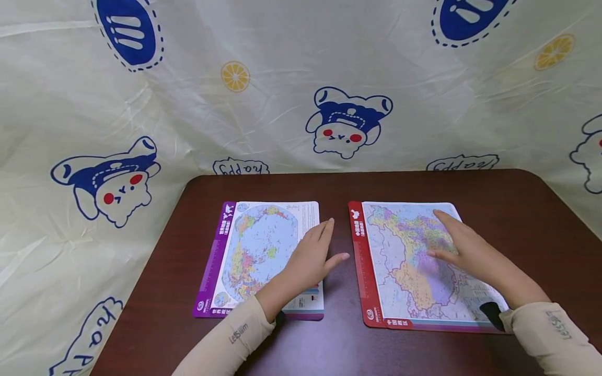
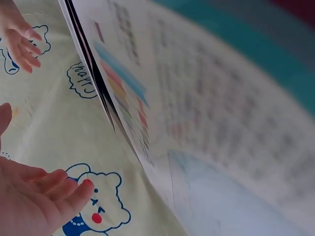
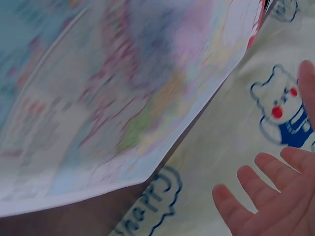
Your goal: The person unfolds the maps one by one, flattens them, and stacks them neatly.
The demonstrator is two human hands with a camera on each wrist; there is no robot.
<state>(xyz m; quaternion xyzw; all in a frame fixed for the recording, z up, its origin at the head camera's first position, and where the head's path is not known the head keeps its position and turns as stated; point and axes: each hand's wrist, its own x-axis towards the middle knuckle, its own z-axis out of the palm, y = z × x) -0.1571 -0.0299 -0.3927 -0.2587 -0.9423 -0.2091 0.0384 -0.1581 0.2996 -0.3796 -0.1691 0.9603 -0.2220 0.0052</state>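
On the left of the table lies a world map sheet point(image 1: 268, 245) with a purple border, its printed side up. To its right is a China map sheet point(image 1: 404, 277) with a red left border. My left hand point(image 1: 310, 256) is over the right edge of the purple-bordered map, fingers straight and thumb spread to the right. Over the upper right part of the red-bordered map is my right hand point(image 1: 475, 253), thumb and fingers apart. Neither hand grips anything. Both wrist views show the maps close up and blurred, with relaxed fingers beside them.
The dark brown table point(image 1: 334, 344) has rounded far corners. Behind it and to the left hangs a pale cloth point(image 1: 197, 120) printed with blue cartoon bears and orange slices. A strip of bare tabletop separates the two maps.
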